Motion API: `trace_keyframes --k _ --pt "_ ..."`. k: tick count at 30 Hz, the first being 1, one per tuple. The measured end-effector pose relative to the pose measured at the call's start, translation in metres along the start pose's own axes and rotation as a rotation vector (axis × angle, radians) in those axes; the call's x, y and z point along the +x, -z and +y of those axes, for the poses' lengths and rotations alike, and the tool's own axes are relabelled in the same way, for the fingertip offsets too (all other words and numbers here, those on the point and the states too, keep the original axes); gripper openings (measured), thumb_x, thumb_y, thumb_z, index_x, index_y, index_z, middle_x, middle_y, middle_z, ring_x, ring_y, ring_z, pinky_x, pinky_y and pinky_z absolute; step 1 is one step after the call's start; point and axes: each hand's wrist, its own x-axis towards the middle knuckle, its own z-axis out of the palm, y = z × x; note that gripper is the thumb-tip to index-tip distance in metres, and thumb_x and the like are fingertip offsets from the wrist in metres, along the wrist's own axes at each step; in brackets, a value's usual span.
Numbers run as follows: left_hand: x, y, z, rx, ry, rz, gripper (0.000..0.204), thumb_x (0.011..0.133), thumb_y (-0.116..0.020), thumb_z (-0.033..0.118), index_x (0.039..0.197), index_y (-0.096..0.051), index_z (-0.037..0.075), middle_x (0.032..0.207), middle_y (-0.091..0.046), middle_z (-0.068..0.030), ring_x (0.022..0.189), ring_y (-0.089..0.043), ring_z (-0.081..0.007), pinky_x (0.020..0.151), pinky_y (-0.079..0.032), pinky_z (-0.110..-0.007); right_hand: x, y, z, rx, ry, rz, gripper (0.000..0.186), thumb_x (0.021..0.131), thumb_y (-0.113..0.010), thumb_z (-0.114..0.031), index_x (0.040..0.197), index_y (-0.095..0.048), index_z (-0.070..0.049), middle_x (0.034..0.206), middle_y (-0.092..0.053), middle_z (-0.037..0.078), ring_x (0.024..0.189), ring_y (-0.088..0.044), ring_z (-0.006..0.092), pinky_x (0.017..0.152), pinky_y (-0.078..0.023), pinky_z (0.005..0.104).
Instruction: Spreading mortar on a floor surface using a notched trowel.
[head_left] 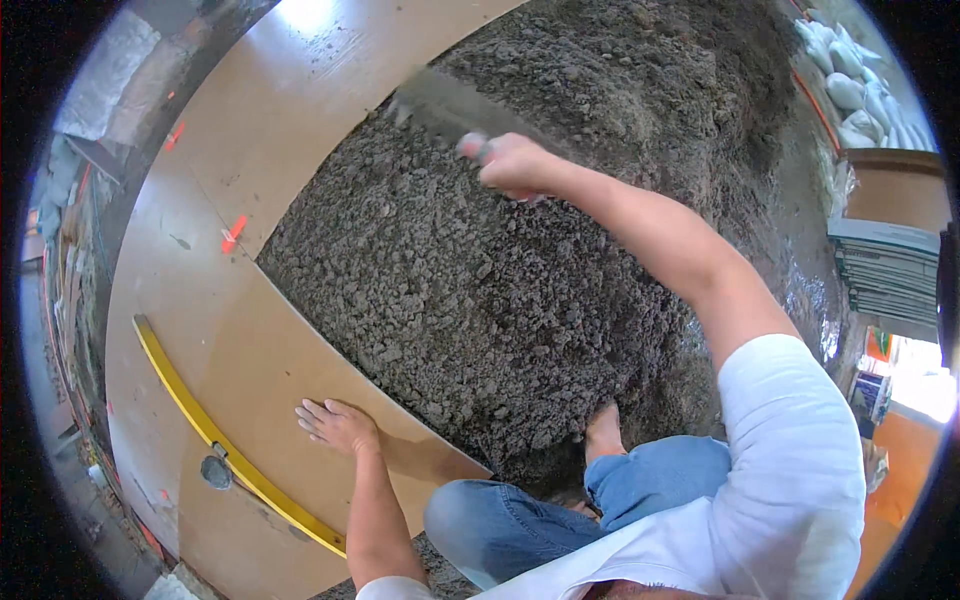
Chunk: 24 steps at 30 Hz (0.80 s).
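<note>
My right hand (515,165) grips the handle of a trowel (452,104), whose flat grey blade is smeared by motion. The blade is over the loose grey mortar (430,280), its tip close to the edge of the far tile. My left hand (342,425) lies flat, fingers spread, on a large beige tile (270,350) at the left. Left of that hand a yellow spirit level (182,390) rests on the tile. Beside the level sits a small round grey object (215,472).
Orange levelling clips (235,234) mark the joint between the tiles. White bags (845,90) lie at the far right, above a stack of tiles (885,265). My bare foot (603,432) stands in the mortar near my knees. Assorted building materials (65,270) line the left side.
</note>
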Motion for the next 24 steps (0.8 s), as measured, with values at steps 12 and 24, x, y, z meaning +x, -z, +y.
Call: trace_keyframes --k 12,24 --pt "0.002 -0.002 0.002 -0.035 -0.007 0.022 0.048 0.094 -0.038 0.027 0.136 -0.039 0.003 0.144 -0.033 -0.0183 0.133 -0.028 -0.0373 0.108 -0.022 -0.05 0.126 0.117 0.067 0.216 -0.187 0.4 0.007 0.068 -0.06 -0.011 0.07 -0.057 -0.005 0.055 -0.053 0.005 0.041 -0.051 0.0171 0.039 -0.043 0.0319" --pt "0.0 0.004 0.003 -0.012 0.007 0.0 0.049 0.094 -0.037 0.029 0.136 -0.038 0.004 0.146 -0.031 -0.0166 0.135 -0.026 -0.0356 0.108 -0.02 -0.053 0.05 -0.029 0.021 -0.449 -0.004 0.227 0.03 0.076 -0.05 -0.019 0.097 -0.062 0.0 0.099 -0.063 0.024 0.096 -0.061 0.0382 0.085 -0.047 0.0454"
